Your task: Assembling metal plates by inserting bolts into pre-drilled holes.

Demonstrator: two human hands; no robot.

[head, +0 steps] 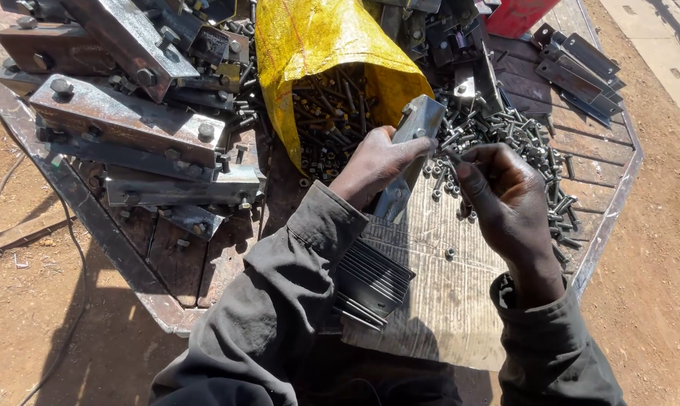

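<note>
A: Start with the worktop (460,301). What lies on it, taking the yellow sack (317,53) as the mark?

B: Left of the sack, a heap of steel brackets (129,128), bolted together in pairs and dull with scale. Right of the sack, a spread of loose bolts (520,143). The sack lies on its side, mouth toward the person, with more bolts inside. Below the sack, near the worktop's edge, a stack of thin dark plates (374,282).

A: And the item in hand?

B: A single flat plate (415,135), grey steel and sun-bright, just right of the sack's mouth. The left hand (377,165) is clamped round its middle and holds it tilted, top end away from the person.

A: The other hand?

B: The right hand (505,195) sits just right of the plate, fingers pinched together near the plate's upper end. A small fastener seems to be between them; it is too small to say for certain.

A: Step in hand, in your judgement?

B: Fitting a bolt to the plate. The next move calls for lining the shank squarely with a hole while the left hand keeps the plate steady.
</note>
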